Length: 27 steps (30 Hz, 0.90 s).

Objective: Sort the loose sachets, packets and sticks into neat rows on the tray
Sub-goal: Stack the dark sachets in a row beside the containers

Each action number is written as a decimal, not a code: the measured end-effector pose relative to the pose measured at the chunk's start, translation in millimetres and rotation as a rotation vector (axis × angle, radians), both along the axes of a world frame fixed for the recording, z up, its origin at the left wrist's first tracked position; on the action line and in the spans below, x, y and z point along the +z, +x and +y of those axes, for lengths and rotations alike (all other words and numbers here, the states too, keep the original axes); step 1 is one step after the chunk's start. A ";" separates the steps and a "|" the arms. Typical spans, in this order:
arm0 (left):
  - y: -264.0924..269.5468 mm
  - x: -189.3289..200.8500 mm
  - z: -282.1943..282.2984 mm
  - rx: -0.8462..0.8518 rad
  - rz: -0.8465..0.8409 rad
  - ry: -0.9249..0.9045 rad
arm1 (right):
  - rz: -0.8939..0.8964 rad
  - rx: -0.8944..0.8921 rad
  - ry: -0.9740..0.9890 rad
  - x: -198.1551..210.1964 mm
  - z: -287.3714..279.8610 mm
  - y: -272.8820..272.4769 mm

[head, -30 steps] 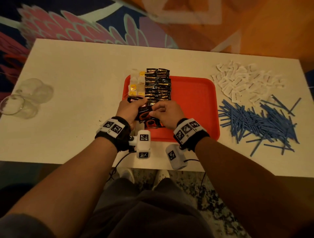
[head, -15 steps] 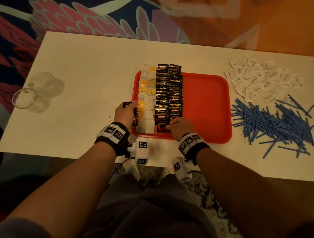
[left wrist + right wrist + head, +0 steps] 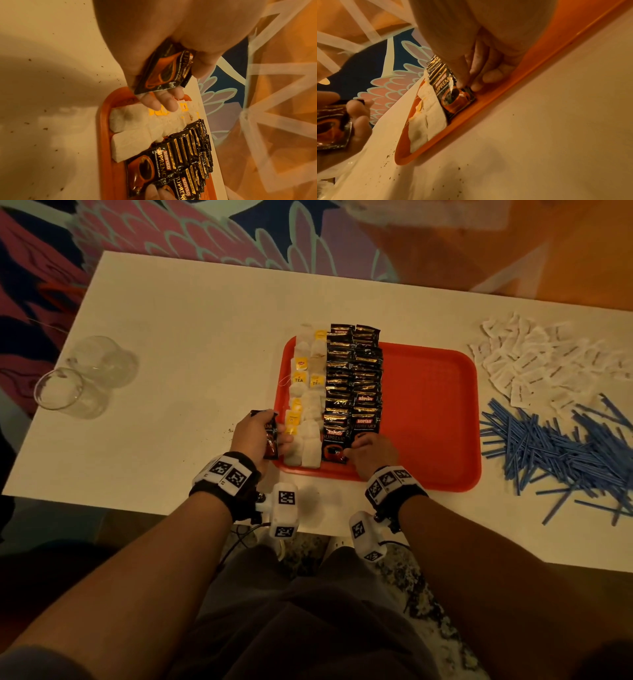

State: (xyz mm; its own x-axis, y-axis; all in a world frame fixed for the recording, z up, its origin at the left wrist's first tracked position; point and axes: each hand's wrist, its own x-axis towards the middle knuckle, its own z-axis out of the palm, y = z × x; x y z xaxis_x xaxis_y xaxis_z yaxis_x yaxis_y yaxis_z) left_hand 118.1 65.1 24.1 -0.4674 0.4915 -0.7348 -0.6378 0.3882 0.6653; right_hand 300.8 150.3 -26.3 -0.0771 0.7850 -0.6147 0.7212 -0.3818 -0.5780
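Red rectangular plastic tray (image 3: 428, 419) on white table (image 3: 191, 344); left part filled with two rows of white paper tea bags with yellow tags (image 3: 306, 405) and two rows of overlapped black foil coffee sachets (image 3: 352, 378). Right hand (image 3: 373, 453) at near end of sachet rows, fingertips (image 3: 462, 83) pressing front sachet (image 3: 455, 98) down beside tray rim; nothing enclosed. Left hand (image 3: 255, 438) at tray's left edge, curled around a spare black coffee sachet (image 3: 164, 71). Off tray, right: heap of small white paper sachets (image 3: 534, 361) and pile of thin blue sticks (image 3: 561, 450), unsorted. Clear glass tumblers (image 3: 82, 378) lying far left. Step judged: squaring black rows. Advice: press flat, slide lightly toward far end, even overlap, adjoining tea bags undisturbed; spare sachet added last, label up.
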 end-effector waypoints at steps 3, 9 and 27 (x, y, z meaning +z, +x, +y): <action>1.5 -1.3 0.6 0.008 -0.127 0.067 | -0.008 0.047 0.023 1.8 1.3 2.2; 4.4 0.5 6.2 -0.027 -0.163 0.094 | 0.008 0.072 0.074 9.8 6.0 9.8; 50.5 21.7 37.2 -0.264 0.211 0.180 | 0.453 0.182 0.100 60.9 13.2 8.3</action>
